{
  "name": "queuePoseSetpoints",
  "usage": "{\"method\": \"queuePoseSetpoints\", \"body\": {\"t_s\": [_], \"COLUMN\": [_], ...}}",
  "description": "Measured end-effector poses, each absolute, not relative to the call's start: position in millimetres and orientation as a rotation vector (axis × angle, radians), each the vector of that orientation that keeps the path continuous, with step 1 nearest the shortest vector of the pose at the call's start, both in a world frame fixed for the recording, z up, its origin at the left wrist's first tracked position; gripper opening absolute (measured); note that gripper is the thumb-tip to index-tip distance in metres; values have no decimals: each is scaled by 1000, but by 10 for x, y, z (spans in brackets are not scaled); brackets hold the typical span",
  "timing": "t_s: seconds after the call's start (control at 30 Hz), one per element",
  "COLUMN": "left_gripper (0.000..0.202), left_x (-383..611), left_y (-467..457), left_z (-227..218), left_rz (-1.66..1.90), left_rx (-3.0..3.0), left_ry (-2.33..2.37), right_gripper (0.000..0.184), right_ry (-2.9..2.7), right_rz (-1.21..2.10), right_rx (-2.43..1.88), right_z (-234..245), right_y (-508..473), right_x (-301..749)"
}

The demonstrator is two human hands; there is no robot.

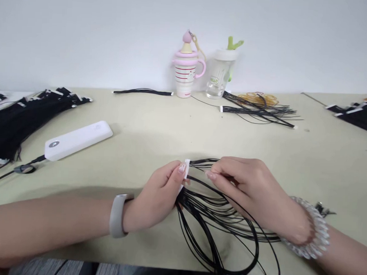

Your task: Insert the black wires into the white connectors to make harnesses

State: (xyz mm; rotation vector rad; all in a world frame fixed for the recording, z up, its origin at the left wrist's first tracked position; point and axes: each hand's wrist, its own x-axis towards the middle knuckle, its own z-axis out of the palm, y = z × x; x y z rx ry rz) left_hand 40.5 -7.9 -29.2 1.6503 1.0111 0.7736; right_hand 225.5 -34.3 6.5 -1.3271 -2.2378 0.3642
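Observation:
My left hand [165, 190] is closed on a white connector [186, 169], the thumb pressed against its face. Thin black wires [206, 163] run out of this connector to the right. A second bit of white shows just under the fingers, where a thick bundle of black wires [210, 208] starts and loops down past the table's front edge. Thumb and forefinger of my right hand [245, 186] are pinched together a little right of the connector, by a single black wire. Its other fingers are curled in.
A white power bank [78, 140] with a cable lies left; piled black wire harnesses [27, 117] are beyond. At the wall stand a striped mug [184, 78] and a clear cup [219, 75]. Loose harnesses [258, 112], yellow rubber bands [270, 99] and another pile [361, 116] lie right.

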Motion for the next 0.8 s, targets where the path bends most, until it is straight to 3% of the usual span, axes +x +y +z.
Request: {"method": "queuePoseSetpoints", "body": {"t_s": [0.8], "left_gripper": [38], "left_x": [399], "left_y": [-88], "left_z": [-312], "left_rz": [738], "left_rx": [1635], "left_ry": [960], "right_gripper": [21], "right_ry": [-2201], "right_rz": [420], "right_rx": [-1309], "right_z": [74], "right_y": [-346], "right_x": [2253]}}
